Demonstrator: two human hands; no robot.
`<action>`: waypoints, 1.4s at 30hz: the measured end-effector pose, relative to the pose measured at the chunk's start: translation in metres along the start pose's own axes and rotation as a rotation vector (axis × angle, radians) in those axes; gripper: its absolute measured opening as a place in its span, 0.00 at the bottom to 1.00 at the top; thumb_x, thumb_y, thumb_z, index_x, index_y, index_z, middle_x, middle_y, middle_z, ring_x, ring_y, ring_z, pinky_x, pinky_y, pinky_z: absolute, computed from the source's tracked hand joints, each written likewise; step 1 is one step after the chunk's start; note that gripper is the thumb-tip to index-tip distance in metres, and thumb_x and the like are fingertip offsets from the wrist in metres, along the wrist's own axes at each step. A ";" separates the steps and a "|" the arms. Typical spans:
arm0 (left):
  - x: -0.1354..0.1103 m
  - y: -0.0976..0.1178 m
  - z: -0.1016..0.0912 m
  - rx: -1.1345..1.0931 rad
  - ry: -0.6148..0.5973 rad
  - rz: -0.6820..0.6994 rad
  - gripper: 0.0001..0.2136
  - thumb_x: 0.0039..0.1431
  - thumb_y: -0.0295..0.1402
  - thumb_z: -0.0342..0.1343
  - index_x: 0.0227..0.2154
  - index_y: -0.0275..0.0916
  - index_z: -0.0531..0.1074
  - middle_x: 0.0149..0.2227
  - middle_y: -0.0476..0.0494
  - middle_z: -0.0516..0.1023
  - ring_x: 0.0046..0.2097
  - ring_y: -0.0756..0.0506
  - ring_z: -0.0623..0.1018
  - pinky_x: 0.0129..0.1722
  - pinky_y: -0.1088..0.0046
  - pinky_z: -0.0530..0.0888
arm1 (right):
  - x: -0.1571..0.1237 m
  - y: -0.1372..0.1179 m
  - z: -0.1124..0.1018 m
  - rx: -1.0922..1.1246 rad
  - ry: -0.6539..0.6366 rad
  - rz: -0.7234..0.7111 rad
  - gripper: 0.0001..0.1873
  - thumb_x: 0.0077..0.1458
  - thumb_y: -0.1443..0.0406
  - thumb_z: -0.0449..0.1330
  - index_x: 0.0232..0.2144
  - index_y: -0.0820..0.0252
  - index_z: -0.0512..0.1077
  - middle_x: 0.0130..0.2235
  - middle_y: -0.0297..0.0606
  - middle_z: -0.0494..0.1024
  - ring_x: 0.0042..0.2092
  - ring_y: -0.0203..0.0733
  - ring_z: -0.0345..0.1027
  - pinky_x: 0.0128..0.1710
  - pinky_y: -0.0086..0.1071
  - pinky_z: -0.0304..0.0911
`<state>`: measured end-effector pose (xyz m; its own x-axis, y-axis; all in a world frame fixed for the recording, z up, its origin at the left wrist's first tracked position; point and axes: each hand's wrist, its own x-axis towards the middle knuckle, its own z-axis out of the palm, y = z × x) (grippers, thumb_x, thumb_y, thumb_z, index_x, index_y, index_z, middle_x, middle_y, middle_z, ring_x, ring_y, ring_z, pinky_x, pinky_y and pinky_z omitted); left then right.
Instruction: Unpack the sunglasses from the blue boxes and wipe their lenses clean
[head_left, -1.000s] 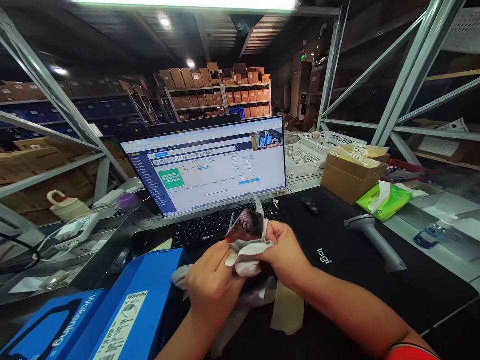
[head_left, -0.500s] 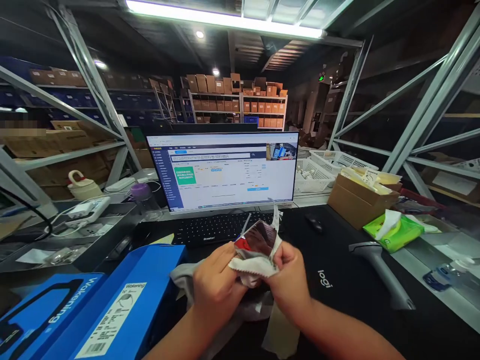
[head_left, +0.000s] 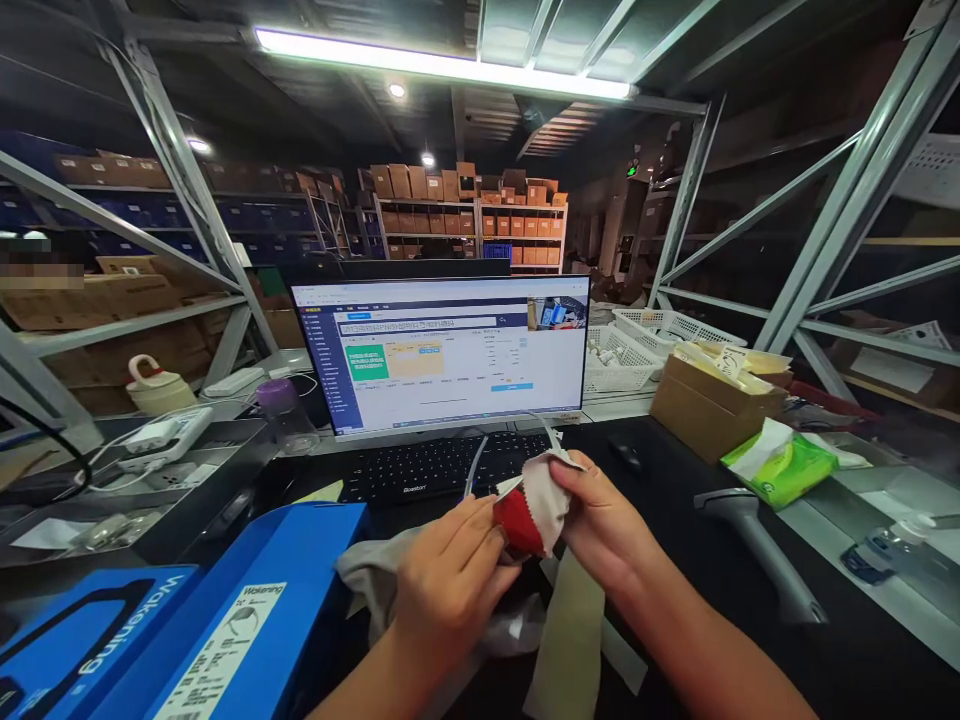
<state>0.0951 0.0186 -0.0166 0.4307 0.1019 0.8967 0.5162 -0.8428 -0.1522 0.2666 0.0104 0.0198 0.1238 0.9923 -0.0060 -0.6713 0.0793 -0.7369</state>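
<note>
Clamped in the fingers of the left hand (head_left: 454, 575), as seen in the head view, is a small glossy item (head_left: 517, 522); by the thumb and fingers of the right hand (head_left: 600, 500) a white zigzag-edged cloth (head_left: 546, 500) is pinched. Both hands are brought close together in front of the Boeston-type black keyboard (head_left: 420, 472), above the black desk mat (head_left: 667, 640). Change noted: half a second ago the item's dark, mirror-like face was largely exposed above the cloth; now the cloth has been drawn up over its right part, and only a red patch is left showing. Whether that red is the item's own colour or a reflection cannot be told. For the work in hand, it is judged that cloth and glossy surface are now in contact over a wider area. Behind the left fingers a thin pale strip (head_left: 475, 466) is seen standing up. Under the hands, grey crumpled fabric (head_left: 375, 570), clear plastic (head_left: 517, 625) and a yellowish strip (head_left: 568, 640) are strewn. To the left a blue Wakening box (head_left: 304, 560) is placed; to the right, a grey barcode scanner (head_left: 761, 555) is laid down, untouched, with a black mouse (head_left: 625, 453) beyond.
</note>
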 end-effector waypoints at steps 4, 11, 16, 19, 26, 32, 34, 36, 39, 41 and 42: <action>-0.001 0.005 -0.003 0.033 -0.007 -0.099 0.04 0.61 0.27 0.57 0.30 0.36 0.73 0.31 0.41 0.80 0.34 0.42 0.80 0.34 0.65 0.78 | -0.013 0.032 0.004 -0.184 0.074 -0.268 0.26 0.31 0.65 0.70 0.16 0.56 0.52 0.19 0.25 0.59 0.22 0.30 0.49 0.22 0.25 0.51; 0.002 0.009 -0.008 0.029 0.036 -0.146 0.10 0.62 0.26 0.54 0.25 0.37 0.72 0.27 0.40 0.78 0.29 0.44 0.78 0.26 0.69 0.72 | -0.031 0.050 0.008 -0.544 0.107 -0.473 0.22 0.28 0.72 0.63 0.12 0.56 0.49 0.15 0.23 0.53 0.21 0.28 0.41 0.20 0.25 0.40; 0.006 0.008 -0.008 -0.013 0.003 -0.067 0.02 0.61 0.26 0.57 0.35 0.35 0.74 0.36 0.39 0.82 0.39 0.42 0.81 0.40 0.68 0.78 | -0.010 0.004 0.005 -0.058 -0.006 -0.108 0.31 0.27 0.67 0.73 0.18 0.56 0.49 0.21 0.26 0.64 0.24 0.31 0.54 0.24 0.25 0.53; 0.004 0.005 -0.007 -0.019 -0.035 -0.048 0.01 0.60 0.25 0.57 0.33 0.36 0.74 0.35 0.41 0.82 0.37 0.43 0.81 0.37 0.68 0.77 | -0.006 0.006 0.003 -0.021 0.021 -0.130 0.33 0.31 0.63 0.74 0.19 0.56 0.48 0.20 0.25 0.62 0.24 0.31 0.53 0.24 0.25 0.53; 0.002 0.007 -0.009 0.034 0.000 -0.116 0.09 0.59 0.22 0.51 0.25 0.37 0.70 0.27 0.42 0.78 0.29 0.44 0.77 0.26 0.69 0.72 | -0.033 0.071 0.006 -0.554 0.252 -0.597 0.20 0.34 0.69 0.61 0.16 0.54 0.49 0.18 0.23 0.52 0.22 0.30 0.43 0.21 0.25 0.44; 0.012 -0.004 -0.023 -0.046 -0.018 -0.156 0.04 0.59 0.25 0.55 0.30 0.37 0.74 0.33 0.42 0.81 0.36 0.43 0.79 0.41 0.64 0.78 | -0.027 0.031 0.006 -0.765 -0.017 -0.540 0.15 0.34 0.68 0.55 0.14 0.53 0.49 0.17 0.24 0.52 0.22 0.31 0.43 0.21 0.27 0.42; 0.017 -0.013 -0.032 -0.113 -0.088 -0.187 0.05 0.57 0.24 0.56 0.32 0.38 0.75 0.37 0.45 0.82 0.40 0.44 0.80 0.52 0.60 0.75 | -0.019 -0.001 -0.002 -0.829 -0.113 -0.475 0.16 0.36 0.67 0.56 0.15 0.54 0.49 0.18 0.24 0.51 0.23 0.31 0.42 0.21 0.27 0.41; 0.022 -0.020 -0.041 -0.177 -0.168 -0.197 0.06 0.56 0.24 0.56 0.33 0.40 0.75 0.41 0.47 0.82 0.44 0.44 0.80 0.58 0.58 0.71 | -0.016 -0.032 -0.015 -0.915 -0.161 -0.464 0.17 0.38 0.67 0.58 0.16 0.54 0.49 0.19 0.24 0.51 0.24 0.32 0.42 0.22 0.27 0.41; 0.023 -0.026 -0.049 -0.226 -0.247 -0.194 0.06 0.54 0.23 0.57 0.32 0.40 0.75 0.39 0.48 0.83 0.47 0.43 0.80 0.64 0.52 0.64 | -0.023 -0.068 -0.037 -1.064 -0.165 -0.493 0.20 0.42 0.68 0.61 0.18 0.55 0.50 0.21 0.26 0.54 0.25 0.33 0.45 0.24 0.28 0.43; 0.022 -0.026 -0.049 -0.247 -0.272 -0.193 0.08 0.52 0.21 0.57 0.32 0.40 0.75 0.36 0.50 0.82 0.48 0.44 0.80 0.68 0.50 0.58 | -0.033 -0.082 -0.045 -1.152 -0.185 -0.497 0.21 0.45 0.68 0.63 0.20 0.55 0.50 0.22 0.27 0.58 0.26 0.34 0.48 0.25 0.28 0.45; 0.021 -0.025 -0.048 -0.259 -0.274 -0.190 0.10 0.51 0.19 0.57 0.32 0.40 0.75 0.36 0.51 0.82 0.49 0.44 0.79 0.69 0.50 0.55 | -0.038 -0.086 -0.047 -1.202 -0.213 -0.499 0.21 0.46 0.68 0.63 0.20 0.55 0.50 0.23 0.28 0.59 0.27 0.34 0.49 0.26 0.29 0.46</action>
<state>0.0555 0.0162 0.0262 0.5451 0.3758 0.7494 0.4172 -0.8970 0.1464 0.3540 -0.0387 0.0516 -0.0232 0.8854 0.4643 0.4899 0.4149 -0.7667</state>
